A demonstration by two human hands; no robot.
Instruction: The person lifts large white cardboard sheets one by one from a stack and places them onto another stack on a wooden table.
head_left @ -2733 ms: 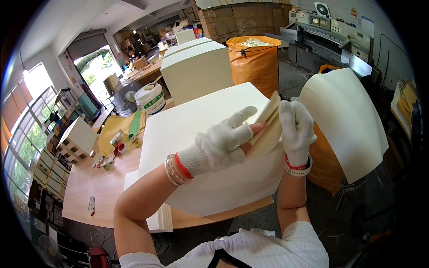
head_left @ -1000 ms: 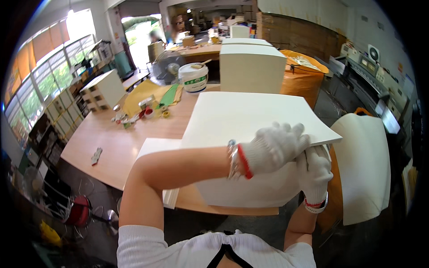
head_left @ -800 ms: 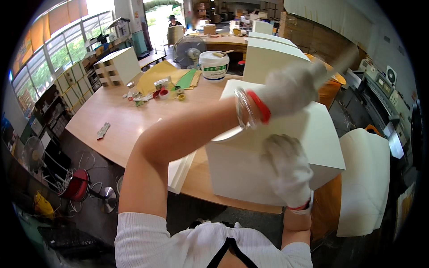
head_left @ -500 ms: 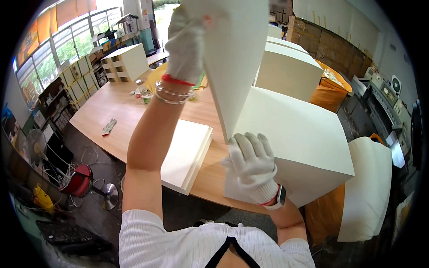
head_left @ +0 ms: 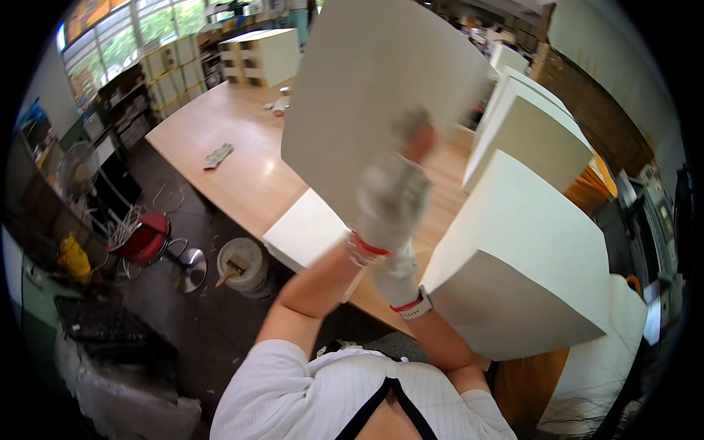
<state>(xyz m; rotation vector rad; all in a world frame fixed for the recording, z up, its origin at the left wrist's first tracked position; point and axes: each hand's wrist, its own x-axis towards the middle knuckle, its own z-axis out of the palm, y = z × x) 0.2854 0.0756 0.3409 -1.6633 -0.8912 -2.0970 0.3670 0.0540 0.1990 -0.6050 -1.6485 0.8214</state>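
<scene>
Both gloved hands are raised in front of the camera, holding a large cream sheet (head_left: 374, 95) upright and slightly tilted above the wooden table (head_left: 220, 147). The left hand (head_left: 392, 202), blurred, grips the sheet's lower edge; the right hand (head_left: 400, 275) sits just behind and below it, grip not discernible. A tall stack of cream sheets (head_left: 528, 249) stands right; a thin stack (head_left: 308, 231) lies below the hands.

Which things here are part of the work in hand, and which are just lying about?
In hand: the lifted white sheet, gripped by the gloved left hand; the right hand below it; the tall paper stack; the low stack.

Lying about: rag on the table, bucket, red stool.
</scene>
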